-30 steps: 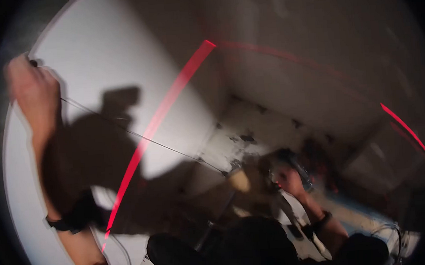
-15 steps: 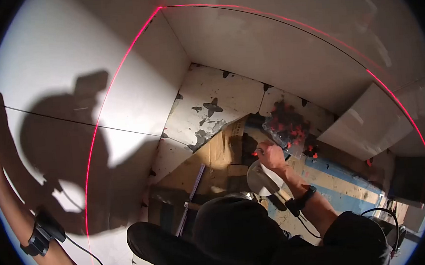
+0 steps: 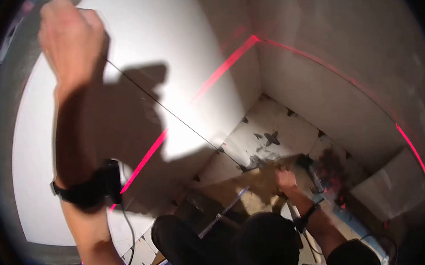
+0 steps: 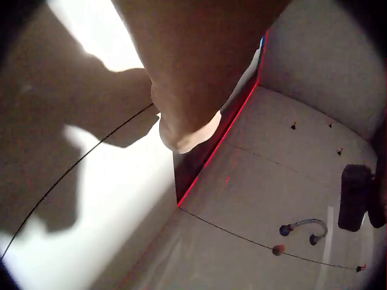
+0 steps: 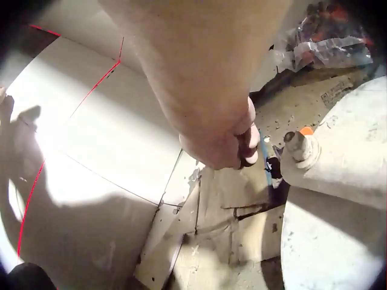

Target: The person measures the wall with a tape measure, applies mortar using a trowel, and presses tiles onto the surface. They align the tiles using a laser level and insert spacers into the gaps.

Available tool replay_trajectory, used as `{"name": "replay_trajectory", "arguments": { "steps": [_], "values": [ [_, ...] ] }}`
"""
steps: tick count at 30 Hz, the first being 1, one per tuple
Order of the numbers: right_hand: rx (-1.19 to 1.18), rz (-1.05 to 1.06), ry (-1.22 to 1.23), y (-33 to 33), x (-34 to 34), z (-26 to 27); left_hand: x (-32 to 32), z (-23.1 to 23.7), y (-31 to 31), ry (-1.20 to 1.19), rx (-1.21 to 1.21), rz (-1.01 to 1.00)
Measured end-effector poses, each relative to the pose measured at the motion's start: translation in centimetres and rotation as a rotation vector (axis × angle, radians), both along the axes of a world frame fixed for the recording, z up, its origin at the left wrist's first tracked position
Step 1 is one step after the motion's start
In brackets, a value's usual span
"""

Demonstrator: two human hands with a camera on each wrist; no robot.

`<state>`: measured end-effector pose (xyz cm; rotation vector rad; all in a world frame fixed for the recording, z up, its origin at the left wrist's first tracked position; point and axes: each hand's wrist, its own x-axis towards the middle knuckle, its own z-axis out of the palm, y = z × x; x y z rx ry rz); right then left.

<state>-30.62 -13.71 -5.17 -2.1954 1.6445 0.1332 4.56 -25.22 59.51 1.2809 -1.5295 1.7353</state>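
In the head view my left hand [image 3: 73, 43] is at the upper left edge of a white wall panel [image 3: 33, 169], fingers bent and their tips hidden. The left wrist view shows only the back part of that hand [image 4: 187, 133] before the lit panel. My right hand [image 3: 287, 180] is low over brown cardboard [image 3: 226, 188]. Seen from the right wrist, the fingers of this hand [image 5: 224, 145] are curled downward above the cardboard [image 5: 217, 193]; whether they hold something small cannot be told.
Red laser lines cross the walls. A plastic bag of red and black pieces [image 5: 329, 45] lies beyond my right hand. A pale rounded plate with a bolt [image 5: 344, 145] is close at the right. A measuring strip [image 3: 223, 214] lies near my knee; a loose panel [image 3: 394, 188] leans at the right.
The head view has swung round. My left hand, at the far left edge half a second ago, shows larger at the upper left. My right hand has moved from beside the bag onto the cardboard side.
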Motion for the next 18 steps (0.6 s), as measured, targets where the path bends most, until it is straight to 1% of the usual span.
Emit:
{"name": "replay_trajectory", "arguments": {
  "steps": [1,2,3,4,6,8,9,10,11,12,13,14,15,16,17,18],
  "values": [
    [-0.172,0.037,-0.002,0.5,-0.3,-2.3,-0.4,-0.1,-0.1,0.012,-0.019,-0.068],
    [0.02,0.022,0.053,-0.2,-0.1,-0.9,-0.8,-0.1,-0.1,0.021,-0.037,-0.136],
    [0.105,-0.029,0.015,-0.7,-0.1,0.0,-0.8,-0.3,-0.4,0.057,-0.045,-0.235],
    [0.041,0.023,0.038,-0.7,0.1,1.4,-0.7,-0.1,-0.5,0.093,-0.04,-0.343],
    [-0.016,0.047,0.052,-1.1,-0.4,0.9,-0.9,-0.3,1.7,0.249,0.092,-0.433],
    [-0.145,0.052,-0.004,-2.8,-0.5,0.4,1.2,-0.7,3.2,0.197,0.066,-0.416],
    [-0.158,0.062,-0.056,-4.1,-0.3,2.2,2.3,-1.0,4.3,0.153,0.076,-0.401],
    [-0.16,0.072,-0.201,-6.0,-0.1,4.1,3.7,-1.3,6.0,0.085,0.083,-0.356],
    [-0.163,0.082,-0.348,-8.4,0.6,7.9,5.7,-1.9,6.5,-0.051,-0.022,-0.451],
    [-0.189,0.126,-0.489,-10.5,2.0,13.9,6.2,-2.4,8.6,-0.005,-0.01,-0.345],
    [-0.212,0.171,-0.628,-12.5,3.7,20.4,7.6,-2.9,10.0,0.012,-0.014,-0.318],
    [-0.077,0.076,-0.907,-12.6,6.3,29.9,8.9,-3.4,11.3,0.021,-0.046,-0.241],
    [0.013,0.115,-1.098,-13.4,7.9,36.8,9.9,-3.8,12.4,0.03,-0.074,-0.163],
    [-0.168,0.303,-1.129,-14.4,9.3,43.4,10.8,-4.2,13.7,0.028,-0.079,-0.164],
    [-0.148,0.349,-1.26,-13.4,11.1,50.9,11.9,-4.4,14.9,0.109,-0.126,-0.148],
    [-0.284,0.458,-1.276,-13.6,12.7,56.1,12.7,-4.4,15.7,0.191,-0.167,-0.128]
  ]
}}
